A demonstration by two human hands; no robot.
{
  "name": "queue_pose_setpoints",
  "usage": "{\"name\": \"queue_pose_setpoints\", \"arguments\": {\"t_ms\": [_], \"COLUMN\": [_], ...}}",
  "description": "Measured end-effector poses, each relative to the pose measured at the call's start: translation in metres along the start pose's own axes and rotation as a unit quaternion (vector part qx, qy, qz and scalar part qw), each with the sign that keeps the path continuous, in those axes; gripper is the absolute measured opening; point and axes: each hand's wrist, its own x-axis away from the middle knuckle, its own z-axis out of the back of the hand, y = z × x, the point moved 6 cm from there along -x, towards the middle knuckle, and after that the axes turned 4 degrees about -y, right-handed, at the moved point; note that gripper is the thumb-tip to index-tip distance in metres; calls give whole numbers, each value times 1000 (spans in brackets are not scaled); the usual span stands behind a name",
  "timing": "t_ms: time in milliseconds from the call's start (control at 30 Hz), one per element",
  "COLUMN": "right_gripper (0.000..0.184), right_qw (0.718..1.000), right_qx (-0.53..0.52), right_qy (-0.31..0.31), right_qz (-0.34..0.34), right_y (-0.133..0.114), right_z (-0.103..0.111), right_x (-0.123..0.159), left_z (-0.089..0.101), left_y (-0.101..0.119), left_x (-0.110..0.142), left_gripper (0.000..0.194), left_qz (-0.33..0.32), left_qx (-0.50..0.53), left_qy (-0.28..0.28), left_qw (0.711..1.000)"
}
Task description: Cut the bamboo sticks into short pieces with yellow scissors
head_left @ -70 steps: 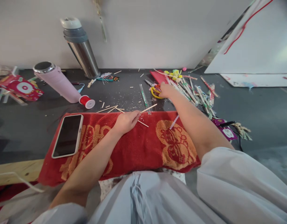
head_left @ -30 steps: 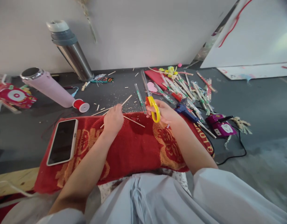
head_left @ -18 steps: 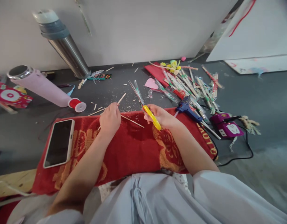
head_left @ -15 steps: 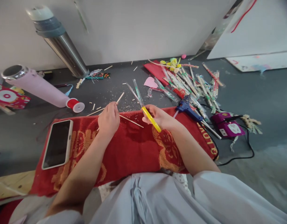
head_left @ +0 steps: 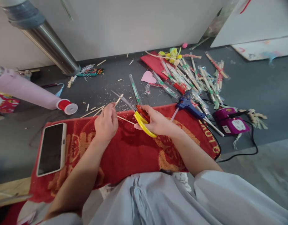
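Observation:
My left hand [head_left: 106, 123] is closed round a thin wooden stick [head_left: 118, 100], whose upper end pokes out past my fingertips. In my right hand [head_left: 155, 121] is a pair of scissors [head_left: 144, 126] with yellow and red handles. Their blades point up and left, beside the stick's end; whether they touch it I cannot tell. Beneath both hands lies a red towel [head_left: 127, 153] with orange patterns. One more thin stick [head_left: 125, 120] rests on it between my hands. Several loose sticks [head_left: 93, 111] lie by my left hand, at the towel's far edge.
A phone [head_left: 52, 149] lies on the towel's left. Behind it stand a pink tumbler [head_left: 26, 89], a red thread spool [head_left: 67, 106] and a steel flask [head_left: 51, 43]. To the right are a blue glue gun [head_left: 189, 106], a purple power block [head_left: 231, 121] and wrapped stick bundles [head_left: 183, 73].
My right hand has picked up the scissors from the far side and brought them to the stick in my left hand. The view has shifted, too.

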Motion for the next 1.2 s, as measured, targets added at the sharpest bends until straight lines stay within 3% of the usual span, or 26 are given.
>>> {"name": "queue_pose_setpoints", "arguments": {"t_ms": [233, 400, 733, 967, 1033, 1200], "right_gripper": [58, 44, 39, 40, 41, 43], "right_qw": [1000, 999, 990, 985, 985, 993], "right_qx": [-9, -23, 116, 155, 152, 71], "right_qy": [-3, 28, 52, 49, 51, 72], "right_qz": [-8, 25, -62, -63, -65, -54], "right_y": [2, 7, -1, -7, -8, -9], "right_z": [-2, -3, 5, 7, 7, 7], "right_x": [-1, -4, -5, -3, -2, -3], "left_z": [-1, -2, -1, 0, 4, 20], "left_y": [4, 2, 0, -4, -2, 8], "left_x": [1, 0, -3, -6, -6, 5], "left_gripper": [32, 34, 37, 34, 33, 30], "left_qz": [-23, -30, -30, -28, -48, -112], "left_qx": [-11, 0, 11, -26, -35, -39], "left_qy": [-9, -11, -26, -29, -9, 102], "left_qw": [1000, 999, 999, 999, 998, 988]}}
